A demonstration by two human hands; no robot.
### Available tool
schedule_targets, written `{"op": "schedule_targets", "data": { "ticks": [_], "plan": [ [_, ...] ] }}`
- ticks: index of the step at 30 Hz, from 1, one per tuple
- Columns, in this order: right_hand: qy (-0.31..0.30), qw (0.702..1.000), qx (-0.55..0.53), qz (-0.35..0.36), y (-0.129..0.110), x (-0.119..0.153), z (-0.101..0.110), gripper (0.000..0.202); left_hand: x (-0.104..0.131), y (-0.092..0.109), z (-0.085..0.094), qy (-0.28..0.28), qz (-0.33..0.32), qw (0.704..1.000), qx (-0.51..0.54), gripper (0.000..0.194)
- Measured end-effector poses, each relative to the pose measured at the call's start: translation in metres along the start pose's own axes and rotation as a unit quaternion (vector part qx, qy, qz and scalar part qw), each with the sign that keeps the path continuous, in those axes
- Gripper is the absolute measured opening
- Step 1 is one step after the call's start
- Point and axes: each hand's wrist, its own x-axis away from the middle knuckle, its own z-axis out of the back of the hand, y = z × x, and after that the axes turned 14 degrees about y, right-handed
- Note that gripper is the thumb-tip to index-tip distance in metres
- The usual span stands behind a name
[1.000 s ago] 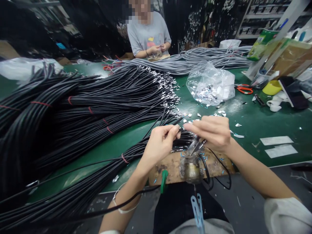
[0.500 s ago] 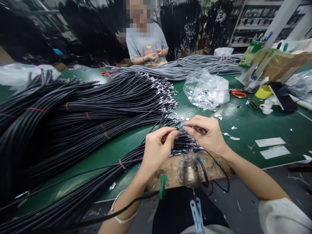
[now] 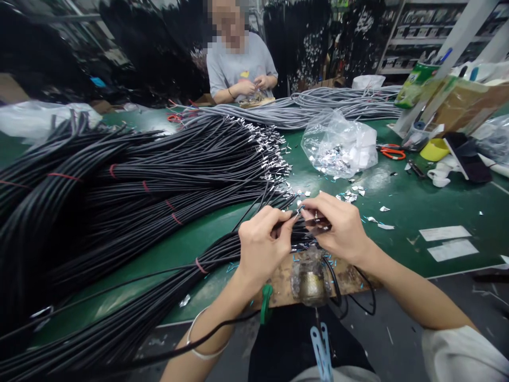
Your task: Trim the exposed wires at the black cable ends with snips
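Between thumb and forefinger, my left hand (image 3: 264,239) pinches a black cable (image 3: 294,213) close to its stripped end. My right hand (image 3: 344,225) meets it there, its fingertips closed on the thin blue wire (image 3: 303,207) that comes out of the cable. A dark, thin metal tool (image 3: 318,227) also sits within the right fingers; its kind is mostly hidden. Under the left wrist runs a bundle of black cables (image 3: 170,281) tied with a red band. Below the hands, a metal pot (image 3: 311,284) wrapped in clear film stands on a stained wooden board (image 3: 274,273).
Large tied bundles of black cables (image 3: 191,164) with stripped ends cover the left. A clear bag of scraps (image 3: 340,146), orange-handled scissors (image 3: 392,152) and white labels (image 3: 445,233) lie to the right. Grey cables (image 3: 338,106) stretch across the back, before a seated person (image 3: 242,66).
My right fingertips have shifted slightly at the wire end, and more of the dark tool shows between the fingers. The view has moved a little. The person opposite has moved their hands slightly.
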Motion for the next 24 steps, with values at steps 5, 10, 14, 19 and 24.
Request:
{"op": "schedule_targets", "data": {
  "ticks": [5,10,14,19,24],
  "plan": [
    [-0.01,0.999,0.017,0.039,0.002,0.004,0.002,0.024,-0.003,-0.006,0.0,-0.11,0.213,0.963,0.126,0.008],
    [0.01,0.961,-0.184,-0.205,-0.002,-0.003,0.002,0.01,-0.009,-0.007,0.007,-0.125,0.286,0.918,0.247,0.009],
    [-0.075,0.817,-0.346,-0.455,0.004,-0.006,-0.005,0.019,-0.007,-0.005,0.01,-0.04,0.113,0.973,0.196,0.01],
    [-0.076,0.856,-0.316,-0.401,0.001,-0.008,-0.004,0.028,-0.002,-0.005,0.009,0.067,-0.081,0.992,0.067,0.015],
    [0.033,0.987,-0.117,-0.107,-0.011,-0.001,-0.001,0.016,0.001,-0.004,0.007,0.11,-0.131,0.985,0.011,0.016]
  ]
}}
